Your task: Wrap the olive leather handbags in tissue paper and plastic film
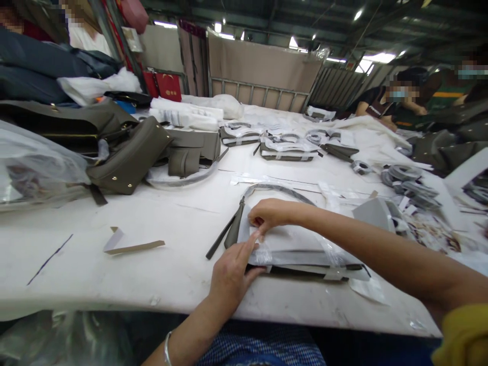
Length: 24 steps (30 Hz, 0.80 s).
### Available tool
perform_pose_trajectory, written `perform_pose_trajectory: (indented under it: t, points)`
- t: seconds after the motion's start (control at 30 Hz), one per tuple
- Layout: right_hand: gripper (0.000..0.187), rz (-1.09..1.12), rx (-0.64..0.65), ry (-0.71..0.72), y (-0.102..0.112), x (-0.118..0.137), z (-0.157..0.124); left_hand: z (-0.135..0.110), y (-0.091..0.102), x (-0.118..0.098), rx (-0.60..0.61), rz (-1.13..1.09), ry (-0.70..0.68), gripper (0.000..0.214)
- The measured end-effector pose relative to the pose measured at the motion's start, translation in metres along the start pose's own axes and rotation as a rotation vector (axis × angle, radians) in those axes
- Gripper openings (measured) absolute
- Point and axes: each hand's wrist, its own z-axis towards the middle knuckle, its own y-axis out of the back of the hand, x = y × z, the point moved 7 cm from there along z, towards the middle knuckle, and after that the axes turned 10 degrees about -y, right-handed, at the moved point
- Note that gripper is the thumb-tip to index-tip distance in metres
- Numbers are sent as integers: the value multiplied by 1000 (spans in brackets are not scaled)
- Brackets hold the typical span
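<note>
A flat olive-grey bag panel wrapped in white paper and clear film (301, 251) lies on the white table (152, 254) near its front edge. My left hand (231, 277) rests at the panel's left corner, index finger stretched out and pressing on the film. My right hand (269, 213) reaches in from the right and pinches the film's edge at the same corner, fingers closed. A dark strap (229, 229) runs out from the panel's left end, and a thin curved strap (278, 189) arcs behind it.
Olive-grey handbags (129, 157) and plastic-wrapped goods (34, 173) pile up at the left. More wrapped panels (287, 147) and tape rolls (407, 183) lie farther back and right. A folded paper strip (129, 244) lies at front left. Other people sit at the far right.
</note>
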Motion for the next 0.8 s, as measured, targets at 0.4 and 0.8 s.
perform_pose_trajectory:
  t: [0.4, 0.8]
  points:
    - [29, 345, -537, -255, 1, -5, -70, 1, 2, -10, -16, 75, -114, 37]
    - [52, 377, -495, -141, -37, -18, -56, 4, -3, -5, 67, 39, -58, 41]
